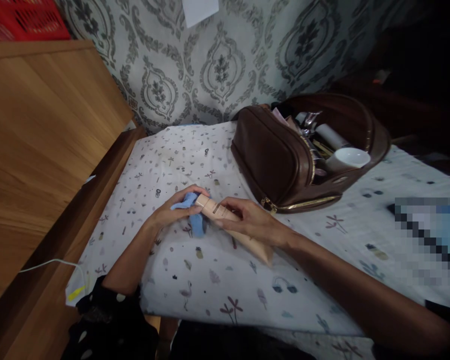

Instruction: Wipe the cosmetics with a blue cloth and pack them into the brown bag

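My right hand (249, 221) is closed round a beige cosmetic tube (218, 212), which lies slanted over the printed white sheet (195, 165). My left hand (178, 207) presses a small blue cloth (195, 220) against the tube's capped end, fingers curled over the cloth. Both hands meet near the middle of the sheet, just left of an open brown leather bag (273, 155).
The brown bag holds bottles, tubes and a white jar (348, 159). A wooden cabinet (37, 135) stands at the left, with a white cable (48, 264) on its edge. Patterned wallpaper (217, 60) rises behind. A blurred patch covers something at the right.
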Action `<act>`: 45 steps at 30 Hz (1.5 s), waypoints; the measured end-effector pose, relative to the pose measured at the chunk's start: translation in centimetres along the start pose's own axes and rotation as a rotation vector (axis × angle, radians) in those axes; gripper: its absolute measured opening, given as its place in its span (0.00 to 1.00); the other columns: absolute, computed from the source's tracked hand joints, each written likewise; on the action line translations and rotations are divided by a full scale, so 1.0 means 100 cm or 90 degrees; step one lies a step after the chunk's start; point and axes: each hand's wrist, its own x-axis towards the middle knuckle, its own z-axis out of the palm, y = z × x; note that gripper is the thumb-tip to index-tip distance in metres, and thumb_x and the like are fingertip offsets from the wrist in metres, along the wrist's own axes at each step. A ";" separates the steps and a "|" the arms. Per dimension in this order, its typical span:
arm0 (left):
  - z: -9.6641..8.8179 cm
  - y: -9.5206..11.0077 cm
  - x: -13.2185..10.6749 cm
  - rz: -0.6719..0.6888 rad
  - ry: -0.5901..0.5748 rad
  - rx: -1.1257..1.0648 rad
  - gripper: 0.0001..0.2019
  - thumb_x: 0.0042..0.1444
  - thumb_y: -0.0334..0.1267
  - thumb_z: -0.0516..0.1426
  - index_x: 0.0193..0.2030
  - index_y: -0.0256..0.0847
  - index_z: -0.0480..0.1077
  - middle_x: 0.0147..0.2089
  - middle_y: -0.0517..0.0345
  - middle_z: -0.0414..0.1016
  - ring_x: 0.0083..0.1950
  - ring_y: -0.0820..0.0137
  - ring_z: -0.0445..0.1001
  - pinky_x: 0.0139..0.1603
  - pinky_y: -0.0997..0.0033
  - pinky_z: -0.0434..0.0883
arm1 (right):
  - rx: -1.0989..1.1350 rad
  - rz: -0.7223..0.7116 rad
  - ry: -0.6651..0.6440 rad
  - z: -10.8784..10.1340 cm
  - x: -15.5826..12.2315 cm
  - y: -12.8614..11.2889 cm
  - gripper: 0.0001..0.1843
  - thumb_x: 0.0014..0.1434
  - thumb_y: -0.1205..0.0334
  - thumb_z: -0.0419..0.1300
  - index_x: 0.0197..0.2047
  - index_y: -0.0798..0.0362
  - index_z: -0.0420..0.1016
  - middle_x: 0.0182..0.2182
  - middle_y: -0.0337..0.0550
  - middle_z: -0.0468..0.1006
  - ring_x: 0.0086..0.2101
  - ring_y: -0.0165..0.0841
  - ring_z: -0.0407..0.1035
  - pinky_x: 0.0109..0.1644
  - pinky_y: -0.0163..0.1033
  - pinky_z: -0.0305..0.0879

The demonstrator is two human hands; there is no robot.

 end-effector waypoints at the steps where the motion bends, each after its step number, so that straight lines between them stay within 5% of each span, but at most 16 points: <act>1: 0.001 -0.001 0.000 -0.005 0.009 -0.004 0.20 0.55 0.52 0.63 0.50 0.44 0.72 0.40 0.58 0.70 0.36 0.72 0.67 0.35 0.75 0.65 | -0.003 0.002 -0.001 0.001 0.000 0.000 0.20 0.54 0.46 0.63 0.39 0.54 0.73 0.32 0.40 0.71 0.33 0.33 0.64 0.35 0.37 0.60; 8: 0.009 -0.016 0.005 -0.041 0.093 0.004 0.30 0.55 0.67 0.54 0.36 0.37 0.73 0.28 0.60 0.66 0.29 0.73 0.65 0.30 0.73 0.65 | -0.007 0.013 -0.004 0.003 -0.002 0.000 0.20 0.54 0.45 0.63 0.38 0.54 0.73 0.32 0.40 0.71 0.32 0.33 0.65 0.34 0.37 0.60; 11: 0.006 -0.011 0.004 -0.083 0.095 -0.009 0.33 0.56 0.69 0.52 0.43 0.37 0.74 0.30 0.58 0.69 0.30 0.72 0.66 0.28 0.74 0.65 | 0.004 0.017 -0.001 0.003 -0.001 0.002 0.21 0.53 0.44 0.64 0.38 0.54 0.73 0.31 0.40 0.71 0.32 0.34 0.65 0.34 0.37 0.60; 14: 0.003 -0.002 0.002 -0.072 0.031 -0.025 0.30 0.54 0.62 0.59 0.53 0.40 0.74 0.37 0.56 0.73 0.35 0.70 0.69 0.32 0.75 0.67 | 0.013 0.013 -0.004 0.001 0.000 0.003 0.21 0.53 0.44 0.63 0.39 0.54 0.73 0.32 0.40 0.70 0.33 0.33 0.64 0.34 0.37 0.60; 17: 0.002 0.000 0.001 -0.047 0.018 -0.032 0.26 0.51 0.55 0.65 0.52 0.40 0.74 0.42 0.55 0.75 0.42 0.67 0.72 0.42 0.74 0.69 | 0.008 0.012 -0.009 0.000 0.000 0.002 0.21 0.53 0.44 0.63 0.38 0.54 0.73 0.31 0.40 0.70 0.32 0.33 0.64 0.34 0.37 0.59; 24: 0.002 -0.015 0.003 -0.117 0.168 0.026 0.27 0.58 0.64 0.53 0.35 0.37 0.74 0.31 0.57 0.72 0.36 0.66 0.71 0.42 0.67 0.70 | 0.014 0.024 0.003 0.001 -0.001 -0.001 0.21 0.53 0.44 0.64 0.37 0.54 0.73 0.31 0.40 0.71 0.32 0.33 0.64 0.34 0.36 0.59; 29: -0.010 -0.017 0.008 -0.016 0.243 0.029 0.10 0.59 0.44 0.53 0.35 0.39 0.67 0.37 0.58 0.73 0.42 0.67 0.73 0.47 0.67 0.69 | 0.065 0.038 0.027 0.000 0.000 0.001 0.23 0.52 0.41 0.64 0.37 0.54 0.72 0.30 0.39 0.70 0.31 0.32 0.64 0.31 0.35 0.58; 33: -0.012 -0.008 0.005 0.082 0.187 0.054 0.08 0.56 0.33 0.53 0.43 0.41 0.66 0.34 0.62 0.70 0.36 0.70 0.71 0.42 0.70 0.69 | 0.094 0.053 0.028 -0.001 0.000 -0.001 0.23 0.52 0.41 0.65 0.38 0.54 0.72 0.30 0.39 0.70 0.31 0.32 0.64 0.30 0.36 0.58; 38: -0.002 0.009 -0.002 0.047 0.027 0.107 0.25 0.60 0.45 0.59 0.64 0.46 0.64 0.44 0.57 0.70 0.41 0.69 0.69 0.43 0.71 0.67 | 0.090 0.029 0.023 -0.002 0.000 -0.002 0.22 0.53 0.43 0.65 0.37 0.54 0.72 0.31 0.40 0.71 0.32 0.32 0.65 0.32 0.36 0.59; 41: 0.003 0.008 0.000 0.017 0.017 0.061 0.24 0.60 0.50 0.59 0.60 0.45 0.68 0.44 0.56 0.71 0.38 0.70 0.70 0.39 0.73 0.68 | 0.073 0.022 0.009 -0.002 0.000 0.000 0.22 0.53 0.42 0.64 0.37 0.54 0.72 0.31 0.39 0.71 0.31 0.32 0.64 0.32 0.36 0.58; 45: 0.006 0.001 0.006 -0.005 0.031 -0.001 0.20 0.58 0.55 0.59 0.44 0.39 0.71 0.34 0.60 0.70 0.29 0.75 0.67 0.30 0.76 0.66 | 0.043 0.017 -0.007 -0.002 0.000 0.001 0.22 0.53 0.42 0.64 0.36 0.54 0.72 0.31 0.39 0.71 0.32 0.32 0.64 0.33 0.36 0.57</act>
